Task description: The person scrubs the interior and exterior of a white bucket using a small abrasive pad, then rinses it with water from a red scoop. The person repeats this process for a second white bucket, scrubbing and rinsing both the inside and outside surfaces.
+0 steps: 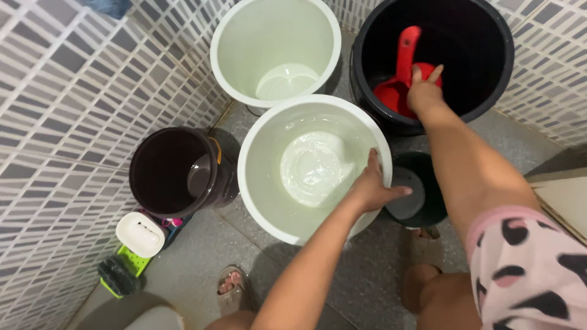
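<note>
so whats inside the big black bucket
A red scoop sits inside the black bucket, with the right hand on its bowl. The hand covers part of the scoop, and the dark inside hides any water level.

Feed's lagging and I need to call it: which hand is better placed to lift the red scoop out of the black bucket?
Right. The right hand is inside the black bucket, on the red scoop. The left hand grips the white bucket rim.
</note>
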